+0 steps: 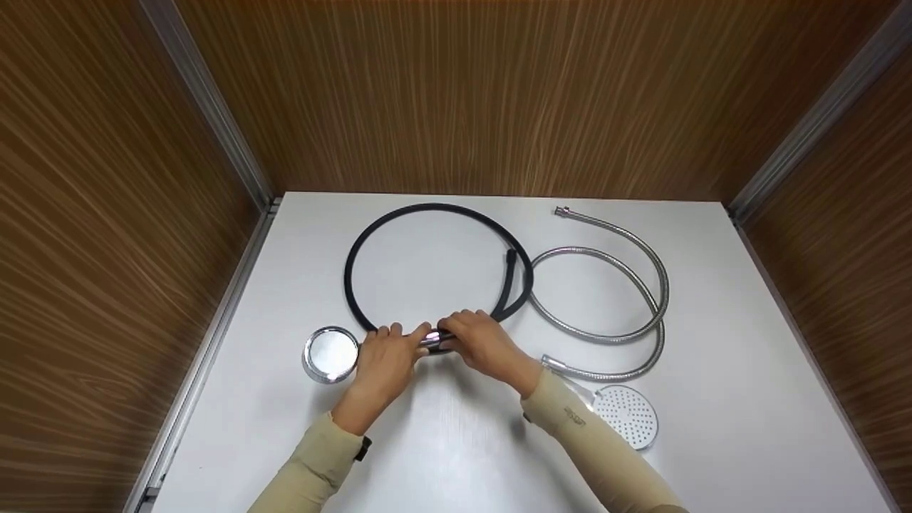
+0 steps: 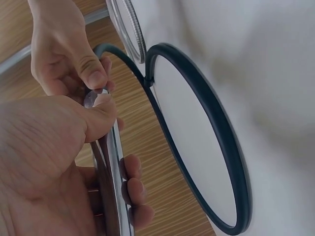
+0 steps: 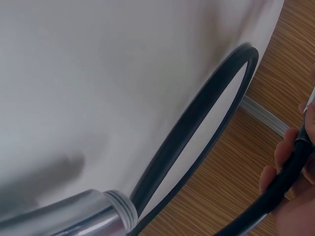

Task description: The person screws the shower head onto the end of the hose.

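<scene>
In the head view my left hand (image 1: 387,360) grips the chrome handle of a hand shower, whose round head (image 1: 331,354) sticks out to its left. My right hand (image 1: 484,345) pinches the end of a black shower hose (image 1: 439,206) against the handle's right end. The left wrist view shows the chrome handle (image 2: 115,172) lying along my left fingers, with the thumb over its tip. Fingers hide the joint between handle and hose, so whether they are screwed together cannot be seen. In the right wrist view, my right fingers curl round the black hose (image 3: 263,201).
A coiled silver metal hose (image 1: 662,285) lies on the white table (image 1: 727,370) at the right. Below it, beside my right forearm, lies a white shower head (image 1: 627,417); its threaded handle end (image 3: 120,211) shows up close. Wood-grain panels (image 1: 499,100) enclose the table.
</scene>
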